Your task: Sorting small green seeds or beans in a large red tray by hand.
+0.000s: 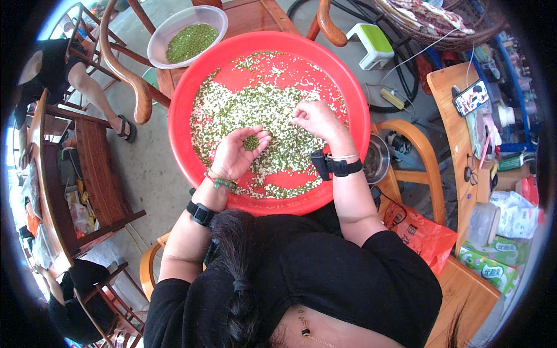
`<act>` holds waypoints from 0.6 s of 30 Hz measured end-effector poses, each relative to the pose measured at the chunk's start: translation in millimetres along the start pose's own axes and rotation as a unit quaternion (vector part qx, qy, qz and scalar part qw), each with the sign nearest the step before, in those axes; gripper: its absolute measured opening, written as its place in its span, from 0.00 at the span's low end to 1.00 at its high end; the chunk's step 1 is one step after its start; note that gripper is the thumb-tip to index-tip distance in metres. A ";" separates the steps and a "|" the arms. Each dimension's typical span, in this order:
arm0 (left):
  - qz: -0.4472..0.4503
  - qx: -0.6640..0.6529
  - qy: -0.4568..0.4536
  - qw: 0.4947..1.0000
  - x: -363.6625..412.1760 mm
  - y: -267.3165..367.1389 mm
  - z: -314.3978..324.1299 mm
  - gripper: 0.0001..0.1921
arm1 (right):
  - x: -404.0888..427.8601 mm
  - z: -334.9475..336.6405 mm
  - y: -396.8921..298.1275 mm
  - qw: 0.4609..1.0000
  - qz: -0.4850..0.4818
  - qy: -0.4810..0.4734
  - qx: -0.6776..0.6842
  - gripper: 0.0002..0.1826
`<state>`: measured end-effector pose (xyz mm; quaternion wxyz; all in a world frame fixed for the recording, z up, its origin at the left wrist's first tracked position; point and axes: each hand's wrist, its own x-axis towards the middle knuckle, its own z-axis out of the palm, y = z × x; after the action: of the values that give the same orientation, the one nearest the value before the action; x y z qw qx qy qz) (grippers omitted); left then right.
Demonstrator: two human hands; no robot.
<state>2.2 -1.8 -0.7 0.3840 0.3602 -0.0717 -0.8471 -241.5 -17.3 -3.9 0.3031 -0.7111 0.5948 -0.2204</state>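
A wide red plastic basin (182,143) sits before me, its bottom strewn with small green beans, likely mung beans, mixed with white pieces (256,104). Over the left-middle of the mix, my left hand (233,152) is cupped palm up. A small heap of green beans (251,142) lies in that palm. My right hand (320,119) hovers above the mix on the right side, fingers curled in and the thumb near the fingertips. Whether anything is pinched there is too small to tell. Both wrists wear black straps.
Behind the basin, a translucent bowl (188,35) of green beans stands on a wooden table (256,17). A metal bowl (376,158) is at right, near a wooden chair (428,169). A phone (471,98) and eyeglasses (470,169) lie farther right. Two other people sit at left.
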 end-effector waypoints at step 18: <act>0.001 0.005 -0.005 1.000 0.5 1.0 -1.7 0.14 | 3.2 10.1 -3.4 0.999 -0.041 -0.017 -0.017 0.04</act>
<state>3.6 -2.5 -1.8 0.3828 0.3578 -0.0785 -0.8481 -231.7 -18.3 -9.0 0.2916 -0.7439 0.5635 -0.2099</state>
